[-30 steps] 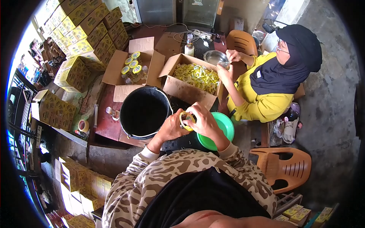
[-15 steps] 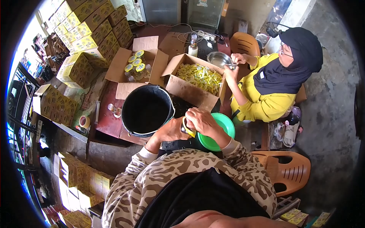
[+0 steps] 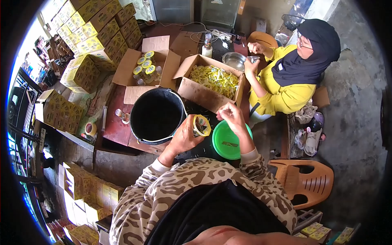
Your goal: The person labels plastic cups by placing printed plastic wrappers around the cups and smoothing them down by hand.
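A yellow-rimmed cup [image 3: 201, 125] is held in the left hand [image 3: 183, 136], its fingers closed about the side; the cup is positioned between the black bucket [image 3: 157, 114] and the green basin [image 3: 219, 141]. The right hand [image 3: 232, 117] is held apart from the cup, over the basin's far edge. Its fingers are curled in narrowly — whether anything thin is pinched there cannot be told. Inside the basin, a small dark strip [image 3: 229, 144] is noted. Beyond the bucket, lidded cups [image 3: 144, 66] are contained in an open carton [image 3: 125, 69]; yellow strips [image 3: 214, 79] are heaped in the carton alongside [image 3: 200, 93]. A steel bowl [image 3: 234, 61] is placed beside the co-worker [image 3: 281, 92], by whom yellow is worn.
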A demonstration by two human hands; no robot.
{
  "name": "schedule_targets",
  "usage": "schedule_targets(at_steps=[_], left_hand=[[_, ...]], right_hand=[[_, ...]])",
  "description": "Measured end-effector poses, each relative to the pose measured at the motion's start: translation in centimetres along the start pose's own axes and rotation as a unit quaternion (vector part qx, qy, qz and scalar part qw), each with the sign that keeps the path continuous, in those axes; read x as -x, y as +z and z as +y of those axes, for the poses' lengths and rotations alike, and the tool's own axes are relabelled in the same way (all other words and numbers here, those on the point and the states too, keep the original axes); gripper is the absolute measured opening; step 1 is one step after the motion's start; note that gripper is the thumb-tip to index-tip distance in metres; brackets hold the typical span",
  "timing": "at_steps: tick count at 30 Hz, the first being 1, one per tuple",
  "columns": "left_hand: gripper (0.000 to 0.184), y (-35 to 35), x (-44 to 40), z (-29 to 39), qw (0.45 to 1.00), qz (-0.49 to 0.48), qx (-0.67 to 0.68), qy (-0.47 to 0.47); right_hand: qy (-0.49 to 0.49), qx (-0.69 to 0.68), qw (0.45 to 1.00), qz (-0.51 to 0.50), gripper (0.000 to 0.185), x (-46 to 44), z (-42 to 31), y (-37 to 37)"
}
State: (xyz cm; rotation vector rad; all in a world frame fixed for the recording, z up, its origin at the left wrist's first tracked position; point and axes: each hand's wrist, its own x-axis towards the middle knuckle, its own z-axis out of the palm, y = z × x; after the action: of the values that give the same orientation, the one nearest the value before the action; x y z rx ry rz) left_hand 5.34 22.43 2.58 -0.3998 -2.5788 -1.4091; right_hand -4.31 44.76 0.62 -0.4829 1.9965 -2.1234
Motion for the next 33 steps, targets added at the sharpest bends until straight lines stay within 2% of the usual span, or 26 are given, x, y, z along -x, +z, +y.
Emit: schedule_targets(at_steps=[1, 3, 4, 7, 9, 11, 12, 14, 17, 18, 20, 21, 23, 24, 25, 27, 28, 29, 31, 32, 33], left_hand=[[0.068, 0.1, -0.1, -0.2, 1.0, -0.008, -0.01, -0.004], [0.07, 0.0, -0.3, -0.5, 1.0, -0.015, -0.002, -0.012], [0.069, -0.1, -0.3, -0.4, 1.0, -0.019, -0.003, -0.023], [0.067, -0.3, -0.6, -0.9, 0.999, -0.043, 0.004, -0.029], [0.066, -0.4, -0.9, -1.0, 0.998, -0.06, 0.013, -0.023], [0.063, -0.7, -1.0, -0.9, 0.996, -0.076, -0.026, 0.027], [0.06, -0.8, -1.0, -0.9, 0.996, -0.085, -0.013, 0.022], [0.058, -0.9, -0.8, -0.7, 0.995, -0.096, -0.024, 0.011], [0.054, -1.0, -0.6, -0.3, 0.993, -0.108, -0.049, 0.0], [0.053, -0.9, -0.6, -0.1, 0.993, -0.103, -0.055, -0.002], [0.05, -0.6, -0.4, 0.7, 0.992, -0.095, -0.085, -0.021], [0.05, 0.0, -0.4, 1.0, 0.992, -0.094, -0.085, -0.022], [0.049, 1.4, 0.0, 1.2, 0.993, 0.026, -0.107, 0.029], [0.051, 2.0, -0.1, 0.9, 0.989, 0.049, -0.133, 0.043], [0.055, 2.7, -0.2, 0.6, 0.987, 0.057, -0.138, 0.051], [0.063, 3.2, -0.8, 0.3, 0.98, 0.105, -0.142, 0.097], [0.063, 3.0, -0.9, 0.5, 0.98, 0.105, -0.142, 0.098], [0.066, 2.6, -0.7, 0.5, 0.98, 0.094, -0.145, 0.101], [0.069, 1.5, -0.9, 0.4, 0.98, 0.081, -0.148, 0.104], [0.067, 0.9, -1.0, 0.1, 0.996, 0.017, -0.041, 0.077], [0.066, 0.6, -1.0, -0.1, 0.996, -0.046, 0.066, 0.047]], right_hand=[[0.014, -0.004, 0.999, -0.03, 0.007, 0.1, 0.4, 0.1], [-0.021, 0.053, 0.998, -0.036, 0.005, 0.5, -0.5, 1.7], [-0.043, 0.126, 0.989, -0.06, 0.006, 0.7, -1.7, 2.3], [-0.234, 0.265, 0.933, -0.066, 0.011, 0.7, -1.7, 4.1], [-0.228, 0.28, 0.927, -0.098, 0.008, 1.3, -2.5, 5.2], [-0.261, 0.379, 0.882, -0.104, 0.015, 1.7, -3.8, 5.9], [-0.262, 0.378, 0.882, -0.105, 0.015, 1.6, -3.8, 6.0], [-0.278, 0.49, 0.819, -0.109, 0.02, 1.2, -3.5, 6.0], [-0.297, 0.521, 0.789, -0.135, 0.02, 0.7, -2.3, 5.6], [-0.296, 0.521, 0.789, -0.137, 0.02, 0.6, -2.5, 5.5], [-0.261, 0.452, 0.842, -0.139, 0.017, 0.5, -2.9, 5.3], [-0.261, 0.452, 0.841, -0.14, 0.017, 0.4, -2.5, 5.0], [-0.137, 0.307, 0.94, -0.064, 0.016, 0.0, -0.1, 4.2], [-0.124, 0.191, 0.973, -0.029, 0.02, -0.1, 1.6, 4.2], [-0.123, 0.191, 0.973, -0.032, 0.02, -0.3, 2.4, 4.6], [-0.039, 0.002, 0.993, 0.114, 0.022, -0.5, 3.5, 6.0], [-0.013, -0.026, 0.99, 0.138, 0.019, -0.5, 3.7, 6.3], [-0.015, -0.027, 0.99, 0.139, 0.019, -0.5, 3.7, 5.9], [-0.101, 0.087, 0.99, 0.049, 0.015, -0.7, 3.0, 4.3], [-0.14, 0.141, 0.98, 0.009, 0.012, -0.7, 2.3, 3.7], [-0.139, 0.141, 0.98, 0.009, 0.012, -0.4, 1.1, 3.9]])
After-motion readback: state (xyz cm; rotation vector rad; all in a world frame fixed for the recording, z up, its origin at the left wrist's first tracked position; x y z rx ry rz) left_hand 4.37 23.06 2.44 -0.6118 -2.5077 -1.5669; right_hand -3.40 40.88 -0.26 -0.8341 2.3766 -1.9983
